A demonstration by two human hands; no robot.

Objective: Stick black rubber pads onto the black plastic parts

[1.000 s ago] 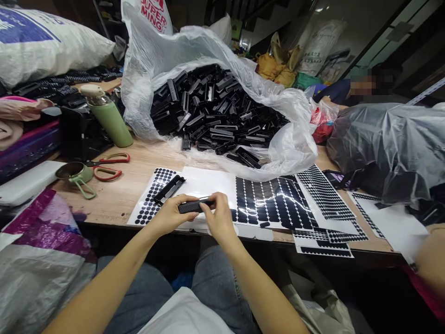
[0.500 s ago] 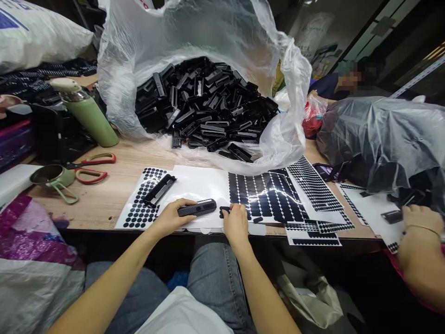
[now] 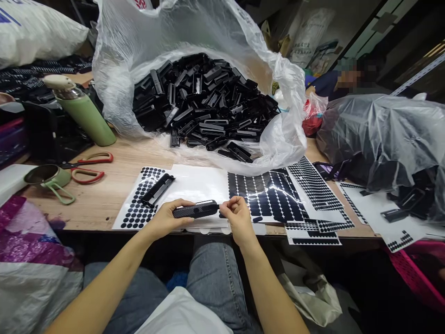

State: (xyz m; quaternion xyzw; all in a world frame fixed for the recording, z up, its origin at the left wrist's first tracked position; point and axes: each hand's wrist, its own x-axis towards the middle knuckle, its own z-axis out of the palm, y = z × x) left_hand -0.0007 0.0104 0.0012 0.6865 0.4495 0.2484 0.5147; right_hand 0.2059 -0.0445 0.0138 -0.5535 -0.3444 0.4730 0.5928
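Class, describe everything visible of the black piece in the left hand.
The black piece is long, narrow, plastic-looking, with a rounded end, patterned side and shiny upper edge. It is held crosswise over the white sheet. The left hand grips one end between thumb and fingers; the right hand holds a dark tab at the other.

Flask [image 3: 85, 116], green, cream cap; red-handled scissors [image 3: 100, 176], beside a green handled cup [image 3: 47, 175], on wooden bench [image 3: 93, 206]; white printed sack [image 3: 41, 35], rear left; pink basket [image 3: 413, 277], lower right.
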